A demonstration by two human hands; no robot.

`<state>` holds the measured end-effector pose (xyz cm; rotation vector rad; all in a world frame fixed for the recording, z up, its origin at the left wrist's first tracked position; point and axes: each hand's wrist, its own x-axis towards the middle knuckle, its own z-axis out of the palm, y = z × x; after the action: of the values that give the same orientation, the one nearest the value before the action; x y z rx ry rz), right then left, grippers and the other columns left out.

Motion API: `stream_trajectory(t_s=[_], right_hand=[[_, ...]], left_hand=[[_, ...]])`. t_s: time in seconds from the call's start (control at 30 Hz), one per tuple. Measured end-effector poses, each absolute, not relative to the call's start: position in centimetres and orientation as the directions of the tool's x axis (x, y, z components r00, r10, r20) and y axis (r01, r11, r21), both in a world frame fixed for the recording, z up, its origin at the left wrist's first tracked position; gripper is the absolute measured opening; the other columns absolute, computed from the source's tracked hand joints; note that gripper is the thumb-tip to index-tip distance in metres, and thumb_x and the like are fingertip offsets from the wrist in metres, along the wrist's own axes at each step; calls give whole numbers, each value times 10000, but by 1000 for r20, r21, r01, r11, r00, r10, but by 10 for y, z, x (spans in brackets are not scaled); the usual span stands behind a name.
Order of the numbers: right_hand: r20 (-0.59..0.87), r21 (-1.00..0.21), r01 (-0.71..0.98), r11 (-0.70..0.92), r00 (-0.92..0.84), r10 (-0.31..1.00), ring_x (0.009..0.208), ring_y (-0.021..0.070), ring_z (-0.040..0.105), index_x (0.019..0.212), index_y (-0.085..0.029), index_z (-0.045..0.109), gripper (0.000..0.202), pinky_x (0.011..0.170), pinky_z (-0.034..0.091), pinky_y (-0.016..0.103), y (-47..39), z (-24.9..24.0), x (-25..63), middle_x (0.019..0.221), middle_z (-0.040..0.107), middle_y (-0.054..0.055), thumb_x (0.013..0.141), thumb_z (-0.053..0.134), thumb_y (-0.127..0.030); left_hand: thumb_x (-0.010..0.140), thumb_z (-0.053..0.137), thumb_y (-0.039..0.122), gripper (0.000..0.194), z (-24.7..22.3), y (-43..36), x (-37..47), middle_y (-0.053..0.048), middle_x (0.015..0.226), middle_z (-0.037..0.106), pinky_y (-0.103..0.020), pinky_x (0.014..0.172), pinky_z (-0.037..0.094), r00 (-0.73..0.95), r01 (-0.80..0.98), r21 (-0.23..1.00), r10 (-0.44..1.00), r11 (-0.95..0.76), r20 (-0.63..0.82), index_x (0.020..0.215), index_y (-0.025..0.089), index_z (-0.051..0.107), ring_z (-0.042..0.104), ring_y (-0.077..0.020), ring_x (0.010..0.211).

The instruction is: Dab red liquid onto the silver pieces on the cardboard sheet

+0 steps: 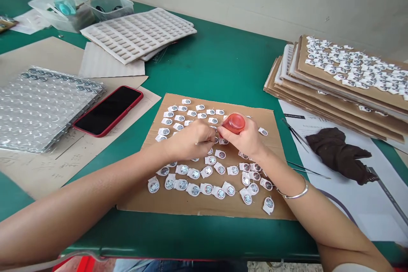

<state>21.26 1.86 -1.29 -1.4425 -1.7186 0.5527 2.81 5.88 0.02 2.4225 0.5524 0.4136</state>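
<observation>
A small red squeeze bottle (235,123) is gripped in my right hand (250,140), its base turned up toward me and its tip hidden. Close beside it, my left hand (193,141) is closed with curled fingers; what they hold, if anything, I cannot make out. Both hands are over a brown cardboard sheet (204,208). Many small round metallic parts with white tabs, such as this disc piece (193,189), lie in rough rows on the cardboard. Some of them are hidden beneath my hands and forearms.
A red-cased phone (108,110) and a clear blister tray (41,110) lie at left. Behind them are white moulded trays (137,34) and plastic boxes (110,7). At right, cardboard sheets (283,78) form a stack. Tweezers (296,135) lie near a dark cloth (338,153).
</observation>
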Motion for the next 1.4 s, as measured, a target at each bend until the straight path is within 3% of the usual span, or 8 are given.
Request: stream_trajectory(t_s=[0.17, 0.47, 0.73, 0.93, 1.4], right_hand=[[264, -748, 624, 227, -34, 964, 726, 156, 599, 793, -222, 592, 294, 681, 488, 331, 4, -4, 216, 791, 649, -2, 669, 729, -451], [406, -785, 587, 200, 242, 881, 825, 175, 640, 896, -220, 616, 279, 763, 533, 361, -27, -25, 208, 893, 670, 19, 668, 748, -310], [521, -764, 577, 288, 288, 804, 733, 162, 643, 882, -197, 604, 213, 682, 551, 334, -34, -20, 209, 818, 653, 16, 708, 708, -261], [522, -721, 646, 250, 270, 809, 766, 157, 638, 870, -199, 617, 223, 691, 550, 308, -32, -28, 210, 813, 673, 17, 696, 731, -281], [475, -742, 627, 239, 239, 847, 796, 158, 638, 890, -219, 618, 224, 726, 544, 318, -30, -32, 212, 853, 669, 8, 712, 725, -302]], left_hand=[[734, 511, 104, 139, 6, 70, 30, 18, 554, 544, -215, 457, 324, 810, 428, 759, 580, -491, -82, 622, 139, 586, 435, -71, 496], [730, 541, 170, 100, 4, 70, 23, 5, 573, 558, -201, 414, 308, 752, 461, 840, 628, -285, -200, 691, 141, 629, 449, -66, 458], [710, 558, 185, 84, -2, 73, 23, -13, 636, 604, -202, 431, 342, 748, 472, 825, 637, -310, -189, 700, 150, 633, 489, -78, 496], [716, 549, 188, 104, -3, 72, 23, -15, 673, 620, -199, 433, 350, 753, 450, 835, 637, -315, -165, 690, 151, 643, 484, -69, 494], [719, 557, 218, 119, -10, 73, 22, -18, 661, 629, -207, 440, 365, 742, 452, 836, 650, -309, -161, 716, 150, 654, 506, -80, 509]])
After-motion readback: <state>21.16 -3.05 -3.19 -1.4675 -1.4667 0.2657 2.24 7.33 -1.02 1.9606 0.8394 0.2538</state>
